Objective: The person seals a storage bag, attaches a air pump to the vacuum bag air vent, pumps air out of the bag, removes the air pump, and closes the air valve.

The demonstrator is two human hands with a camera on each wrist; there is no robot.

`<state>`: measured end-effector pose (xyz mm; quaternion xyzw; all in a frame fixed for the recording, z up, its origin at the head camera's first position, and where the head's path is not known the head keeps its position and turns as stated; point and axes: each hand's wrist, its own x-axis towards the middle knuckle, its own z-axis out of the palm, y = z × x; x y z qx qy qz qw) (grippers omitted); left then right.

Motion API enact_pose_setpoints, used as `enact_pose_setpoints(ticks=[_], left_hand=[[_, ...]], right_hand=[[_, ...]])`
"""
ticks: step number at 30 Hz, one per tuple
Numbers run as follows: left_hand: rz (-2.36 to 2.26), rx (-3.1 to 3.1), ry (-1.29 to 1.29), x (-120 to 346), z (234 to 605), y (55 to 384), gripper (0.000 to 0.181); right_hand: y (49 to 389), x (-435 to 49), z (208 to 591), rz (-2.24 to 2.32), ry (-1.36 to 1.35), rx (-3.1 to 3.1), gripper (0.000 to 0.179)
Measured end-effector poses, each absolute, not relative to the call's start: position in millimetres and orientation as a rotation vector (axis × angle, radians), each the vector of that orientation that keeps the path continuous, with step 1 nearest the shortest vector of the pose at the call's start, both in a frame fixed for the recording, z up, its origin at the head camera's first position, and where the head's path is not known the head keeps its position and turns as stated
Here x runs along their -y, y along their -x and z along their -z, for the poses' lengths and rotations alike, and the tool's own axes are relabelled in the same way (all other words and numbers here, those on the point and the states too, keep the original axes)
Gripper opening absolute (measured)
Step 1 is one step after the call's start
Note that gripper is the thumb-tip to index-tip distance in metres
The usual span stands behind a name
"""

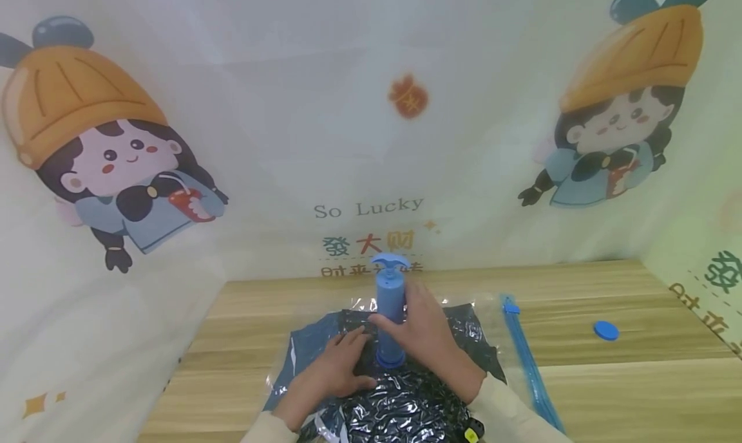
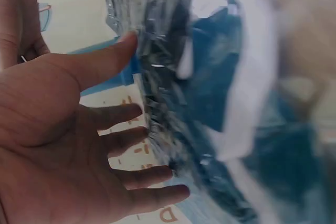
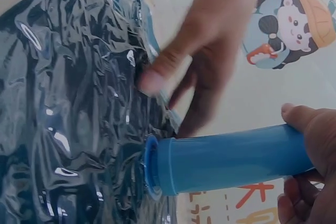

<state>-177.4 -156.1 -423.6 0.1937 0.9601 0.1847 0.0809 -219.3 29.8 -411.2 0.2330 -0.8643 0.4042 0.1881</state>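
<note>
A blue hand pump (image 1: 390,295) stands upright on a clear vacuum storage bag (image 1: 406,404) with dark, crinkled contents. My right hand (image 1: 428,330) grips the pump's barrel, fingers curled round behind it and thumb across the front. In the right wrist view the barrel (image 3: 236,158) meets a blue ring (image 3: 152,166) on the bag's surface. My left hand (image 1: 342,369) is spread over the bag just left of the pump's base. The left wrist view shows its fingers straight and apart, fingertips right at the plastic. The pump's T-shaped handle (image 1: 391,260) sits above the right hand.
A round blue cap (image 1: 606,330) lies on the wooden table (image 1: 637,391) to the right. Along the bag's right side runs a blue zip strip (image 1: 527,359) with a slider (image 1: 511,306) near its far end. A printed cloth (image 1: 278,108) hangs behind the table.
</note>
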Motion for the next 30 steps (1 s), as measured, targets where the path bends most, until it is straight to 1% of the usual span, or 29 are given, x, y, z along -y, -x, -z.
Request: enact_pose_setpoints(ticks=[4,18,27,30], left_hand=[[-0.513,-2.861,-0.53,160.5,426.1,176.6,0.075],[-0.501,-2.846,-0.458,160.5,424.3,180.0,0.073],[-0.484,-2.843,-0.405,156.9,428.3,177.7,0.074],[-0.487,-2.844,-0.419,156.0,431.5,175.9,0.073]], right_hand=[[219.3,-30.4,406.6,-1.151,-0.662,2.46,0.068],[217.6,-35.0,400.3,-1.408,-0.743,2.472,0.061],[217.4,-38.2,402.3,-1.604,-0.784,2.518,0.065],[217.3,-37.3,402.2,-1.637,-0.787,2.521,0.07]])
